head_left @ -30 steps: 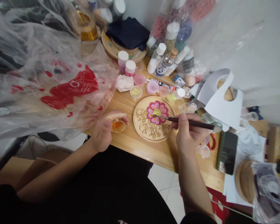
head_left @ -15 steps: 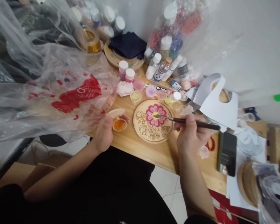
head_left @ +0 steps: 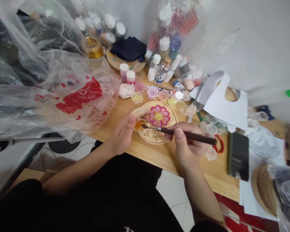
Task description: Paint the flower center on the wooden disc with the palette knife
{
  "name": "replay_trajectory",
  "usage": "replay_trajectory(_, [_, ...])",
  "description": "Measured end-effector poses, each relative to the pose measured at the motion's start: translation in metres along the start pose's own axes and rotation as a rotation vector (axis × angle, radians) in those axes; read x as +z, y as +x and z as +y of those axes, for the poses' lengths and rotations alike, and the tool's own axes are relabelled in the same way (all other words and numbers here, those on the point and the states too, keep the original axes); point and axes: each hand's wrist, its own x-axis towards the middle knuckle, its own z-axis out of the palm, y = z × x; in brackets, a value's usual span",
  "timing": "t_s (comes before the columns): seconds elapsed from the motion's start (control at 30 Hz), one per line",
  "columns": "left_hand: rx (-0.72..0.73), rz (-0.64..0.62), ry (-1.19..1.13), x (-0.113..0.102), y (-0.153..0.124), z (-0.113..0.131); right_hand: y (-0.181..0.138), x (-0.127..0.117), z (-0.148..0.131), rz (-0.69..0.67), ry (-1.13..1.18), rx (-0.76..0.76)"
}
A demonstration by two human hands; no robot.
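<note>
A round wooden disc (head_left: 169,111) with a pink painted flower and gold outlines lies on the wooden table (head_left: 164,154). My right hand (head_left: 187,143) is closed on a dark paintbrush (head_left: 190,137), whose tip reaches into a small cup of orange paint (head_left: 138,124). That cup, with its lid hinged open, is held by my left hand (head_left: 122,135) over the disc's left edge.
Several small paint pots and bottles (head_left: 159,69) crowd the table behind the disc. A large plastic bag with red print (head_left: 70,93) covers the left side. A black phone (head_left: 238,156), red-handled scissors (head_left: 218,145), white cut paper (head_left: 223,103) and more wooden discs (head_left: 263,190) lie to the right.
My left hand has brought the orange paint cup rightward to the disc's edge. The brush tip has left the flower's centre and moved left into the cup.
</note>
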Motion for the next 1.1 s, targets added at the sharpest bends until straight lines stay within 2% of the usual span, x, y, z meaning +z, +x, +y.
replay_trajectory(0.17, [-0.017, -0.012, 0.001, 0.007, 0.001, 0.004, 0.002, 0.0, -0.005, -0.048, -0.136, -0.053])
replay_trajectory(0.3, [-0.017, -0.041, 0.009, 0.009, 0.002, 0.008, 0.001, 0.001, -0.004, -0.043, -0.117, -0.038])
replay_trajectory(0.63, [-0.003, -0.055, 0.003, 0.01, 0.004, 0.009, 0.007, 0.004, 0.001, 0.126, 0.131, 0.204])
replay_trajectory(0.83, [-0.021, -0.062, -0.073, 0.01, 0.007, 0.007, 0.01, 0.001, 0.006, 0.179, 0.227, 0.341])
replay_trajectory(0.97, [0.038, 0.064, 0.014, -0.003, -0.004, -0.004, 0.015, 0.0, 0.01, 0.264, 0.261, 0.353])
replay_trajectory(1.1, [0.095, 0.199, 0.175, -0.027, -0.029, -0.021, 0.017, -0.002, 0.016, 0.384, 0.183, 0.32])
